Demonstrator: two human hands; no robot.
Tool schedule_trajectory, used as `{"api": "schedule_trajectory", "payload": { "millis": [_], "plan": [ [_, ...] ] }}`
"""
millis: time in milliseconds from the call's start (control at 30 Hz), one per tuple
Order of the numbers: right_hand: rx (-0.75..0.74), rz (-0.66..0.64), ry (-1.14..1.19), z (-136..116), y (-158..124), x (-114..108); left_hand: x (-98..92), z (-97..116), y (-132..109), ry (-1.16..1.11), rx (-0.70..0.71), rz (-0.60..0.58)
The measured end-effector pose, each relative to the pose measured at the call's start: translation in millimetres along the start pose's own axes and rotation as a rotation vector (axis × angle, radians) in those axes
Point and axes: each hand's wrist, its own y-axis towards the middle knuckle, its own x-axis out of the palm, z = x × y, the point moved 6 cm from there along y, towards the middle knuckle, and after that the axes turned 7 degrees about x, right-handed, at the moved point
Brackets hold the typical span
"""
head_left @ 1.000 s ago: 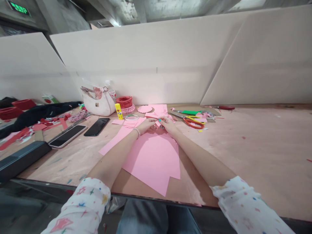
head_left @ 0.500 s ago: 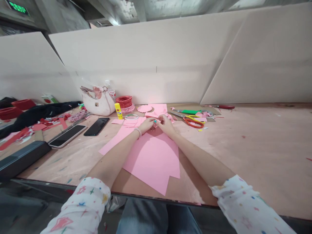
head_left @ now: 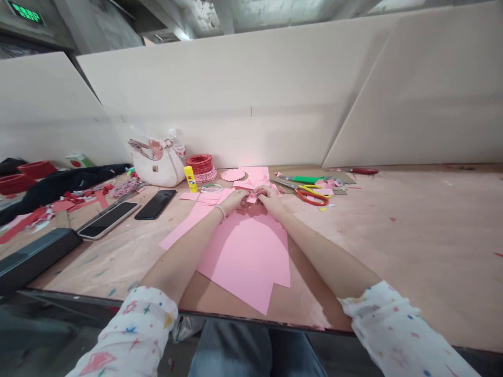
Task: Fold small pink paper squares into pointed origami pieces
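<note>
L hand (head_left: 237,201) & R hand (head_left: 269,198) — fingers pinching a small pink scrap (head_left: 252,198) between them — sit just above the big pink sheet (head_left: 244,259), scissors (head_left: 311,196) up-right of it.

The left sleeve (head_left: 133,335) at 7 o'clock and right sleeve (head_left: 401,330) at 5 o'clock are white, printed with colourful stars and dots. A pale beaded bracelet (head_left: 220,211) sits just behind the left hand (head_left: 236,201); blue jeans (head_left: 251,351) show at 6 o'clock.
</note>
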Motion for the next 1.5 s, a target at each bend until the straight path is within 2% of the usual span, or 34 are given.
{"api": "schedule_trajectory", "payload": {
  "millis": [867,1267,1500],
  "plan": [
    [-0.018,0.035,-0.067,12.4,5.4,-1.7,4.9,2.8,-2.4,0.035,0.050,-0.068],
    [0.032,0.073,-0.047,12.4,3.5,-6.5,2.1,4.2,-1.6,0.063,0.069,0.010],
    [-0.072,0.063,-0.054,2.0,1.4,-6.7,-3.5,4.7,0.4,0.051,0.055,0.091]
  ]
}}
